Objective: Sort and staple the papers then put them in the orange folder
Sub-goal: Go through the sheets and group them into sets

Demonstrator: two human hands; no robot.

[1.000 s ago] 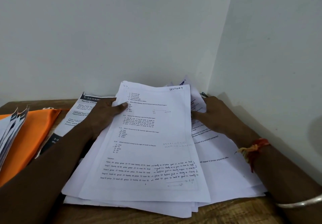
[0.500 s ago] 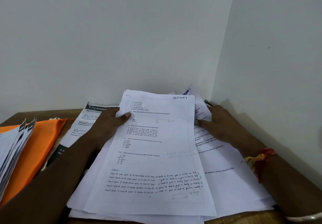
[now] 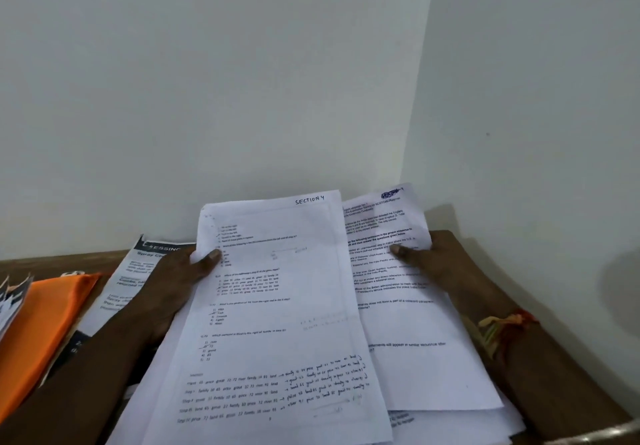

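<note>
On the brown wooden table (image 3: 41, 264), the left hand (image 3: 180, 278) is pinching the white printed sheet headed "SECTION 4" (image 3: 277, 306) at its left edge, thumb on top, other fingers hidden beneath; the right hand (image 3: 429, 257) is pinching a second white typed sheet (image 3: 391, 292) by its right edge. Sorting appears to be the step in hand, the flat orange folder (image 3: 45, 323) lying at far left, well apart. Next, matching pages are probably needing squaring for stapling; no stapler is showing.

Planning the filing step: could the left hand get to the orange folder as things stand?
Probably, once freed: the left hand grips the Section 4 sheet; the orange folder lies just left of its forearm, with nothing between.
</note>
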